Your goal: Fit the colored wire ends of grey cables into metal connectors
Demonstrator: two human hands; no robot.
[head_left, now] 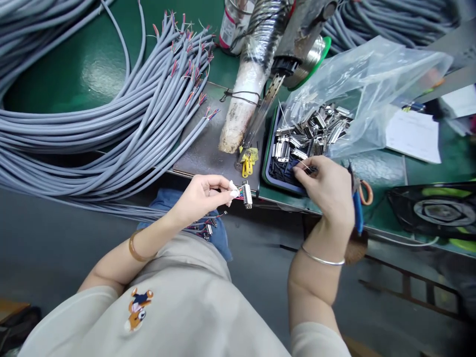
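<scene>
The left hand pinches a small metal connector between thumb and fingertips, its grip clamped on the wired end, where short coloured wires enter it. The connector hangs just off the near edge of the counter, above the person's lap.

The right hand reaches into a dark tray full of metal connector shells, its fingertips together on a thin metal piece at the tray's near side; what that piece is cannot be told. A clear plastic bag lies over the tray's far end.

Blue-handled pliers sit just right of the right hand. A big bundle of grey cables, ends stripped to coloured wires, sweeps across the counter on the left. A foil-wrapped tool rests on a dark mat between cables and tray.
</scene>
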